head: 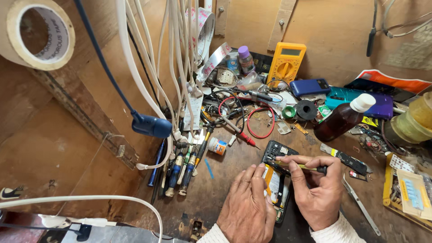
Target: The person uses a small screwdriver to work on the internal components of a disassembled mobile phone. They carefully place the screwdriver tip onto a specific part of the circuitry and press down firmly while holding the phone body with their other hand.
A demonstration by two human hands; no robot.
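Two hands work on an open phone on a messy wooden bench (225, 189).

The bench is full of tools. The open phone (276, 155) lies flat near the front edge, under both hands. The left hand (246, 204) rests flat on the phone's left side, its grip loose and holding nothing. The right hand (317, 191) has its grip closed on a thin screwdriver (299, 167), tip over the phone. Behind sit a yellow meter (285, 63), a brown bottle (344, 116) and a red wire (261, 122).

Phone (280, 157) lies bottom centre under both hands; bottle (343, 118) to its upper right, multimeter (286, 63) top centre, screwdrivers (180, 173) left.
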